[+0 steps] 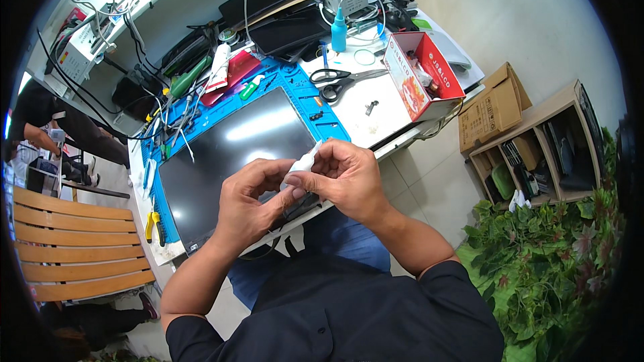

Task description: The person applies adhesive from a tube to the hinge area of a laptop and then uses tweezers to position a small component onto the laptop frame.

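A small white squeeze bottle (303,163) with a narrow pointed nozzle is held up in front of me, its tip slanting up and to the right. Fingers and thumb of my left hand (251,196) close around its lower body. My right hand (354,181) pinches it from the other side, thumb on the body and fingertips near the nozzle. Below both hands lies a dark flat screen panel (231,154), its glossy face reflecting light. The panel rests on a blue work mat (285,87) on the white table. Part of its near edge is hidden by my hands.
Black scissors (332,86), a teal bottle (339,32) and a red-and-white box (422,80) stand or lie at the right. Screwdrivers and cables crowd the left, with yellow-handled pliers (154,226) at the near corner. A wooden bench (80,245) is left; another person stands beyond it.
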Motion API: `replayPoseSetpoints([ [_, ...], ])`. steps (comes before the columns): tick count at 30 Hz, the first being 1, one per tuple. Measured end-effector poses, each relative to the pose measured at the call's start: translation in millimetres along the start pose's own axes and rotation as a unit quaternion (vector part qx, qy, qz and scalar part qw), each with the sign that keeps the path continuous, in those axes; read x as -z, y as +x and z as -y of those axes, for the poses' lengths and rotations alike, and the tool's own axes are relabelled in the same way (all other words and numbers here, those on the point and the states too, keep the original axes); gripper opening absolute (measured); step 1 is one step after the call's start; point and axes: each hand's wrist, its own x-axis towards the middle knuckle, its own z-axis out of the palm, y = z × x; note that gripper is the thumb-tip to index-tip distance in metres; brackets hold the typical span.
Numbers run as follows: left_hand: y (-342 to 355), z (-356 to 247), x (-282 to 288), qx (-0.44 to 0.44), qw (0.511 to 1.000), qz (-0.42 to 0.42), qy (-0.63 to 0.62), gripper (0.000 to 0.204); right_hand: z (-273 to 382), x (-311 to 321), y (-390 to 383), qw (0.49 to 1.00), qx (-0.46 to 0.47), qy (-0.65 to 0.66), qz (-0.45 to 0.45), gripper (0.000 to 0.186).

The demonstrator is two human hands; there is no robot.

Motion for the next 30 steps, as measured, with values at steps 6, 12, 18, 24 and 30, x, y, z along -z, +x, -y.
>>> replayPoseSetpoints([
  [6, -2.2, 1.5, -2.8, -0.015, 0.999, -0.003, -0.039, 0.035, -22.4, 1.9, 0.3, 0.997, 0.056, -0.037, -0.025, 0.035],
  [12, -2.8, 5.4, 7.7, 0.013, 0.999, 0.019, -0.05, 0.031, -23.7, 8.1, -8.7, 0.993, 0.088, -0.077, -0.024, 0.03],
  [18, -8.6, 12.1, 24.0, 0.084, 0.995, -0.036, -0.028, 0.031, -20.2, 35.5, -31.1, 0.984, 0.111, -0.127, -0.056, 0.021],
  [24, -4.2, 11.1, 22.3, 0.062, 0.986, -0.032, 0.152, 0.026, -61.9, 62.5, -50.2, 0.981, 0.1, -0.11, -0.126, 0.012],
  [30, 1.6, 9.7, 14.1, 0.021, 0.969, -0.01, 0.246, 0.025, -88.8, 67.5, -60.8, 0.98, 0.062, -0.141, -0.127, 0.011],
])
